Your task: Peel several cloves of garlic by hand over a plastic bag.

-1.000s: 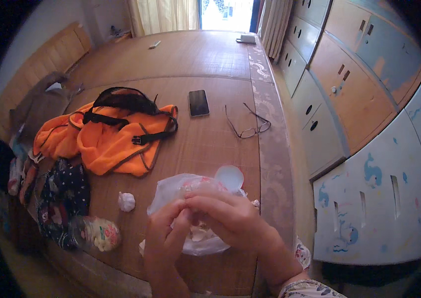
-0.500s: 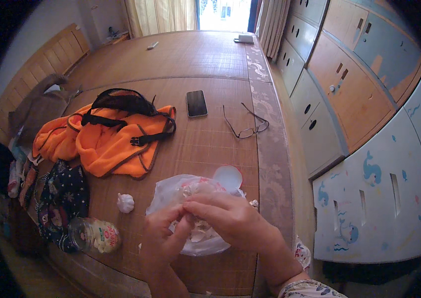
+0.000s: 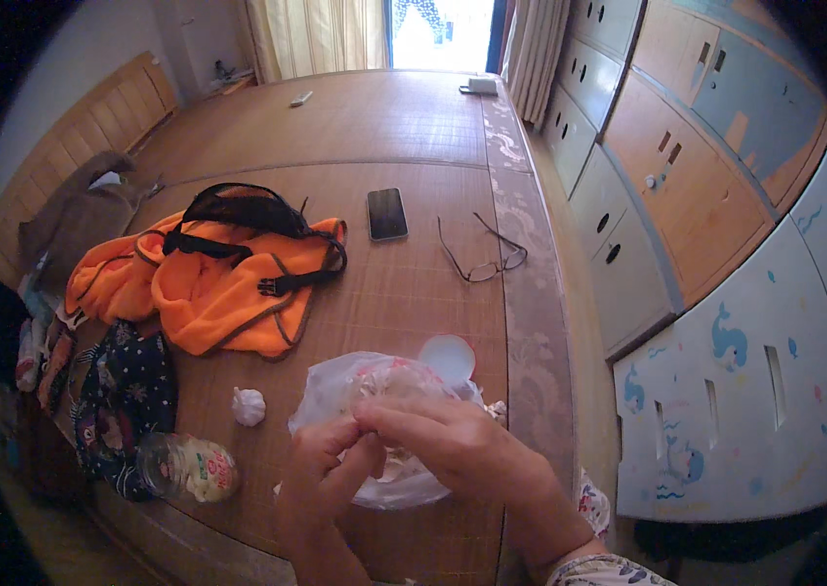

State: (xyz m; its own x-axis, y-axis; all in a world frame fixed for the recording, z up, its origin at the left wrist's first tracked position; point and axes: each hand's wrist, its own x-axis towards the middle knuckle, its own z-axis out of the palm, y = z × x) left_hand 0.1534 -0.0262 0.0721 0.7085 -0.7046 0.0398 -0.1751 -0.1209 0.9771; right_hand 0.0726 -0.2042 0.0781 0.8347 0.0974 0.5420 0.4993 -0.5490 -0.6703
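Observation:
My left hand (image 3: 322,471) and my right hand (image 3: 464,441) meet with fingertips pinched together. Whatever lies between the fingers is hidden. Beneath them spreads a white plastic bag (image 3: 321,386) with papery garlic skins (image 3: 396,465) on it. A round white lid (image 3: 449,357) rests at the bag's far right edge. To the left of my left hand, a whole garlic bulb (image 3: 248,407) sits on the mat. Farther left, a clear jar (image 3: 188,467) lies tilted on its side, with pale peeled cloves inside.
An orange cloth with black straps (image 3: 228,303) lies at left, above a dark star-patterned cloth (image 3: 130,381). Beyond the bag are a phone (image 3: 387,214) and eyeglasses (image 3: 482,264) on the woven mat (image 3: 335,127). Cabinets (image 3: 726,410) line the right side.
The whole view has shifted slightly, so the bed's things appear a little lower. Both hands stay pinched together over the bag, with only small finger movement.

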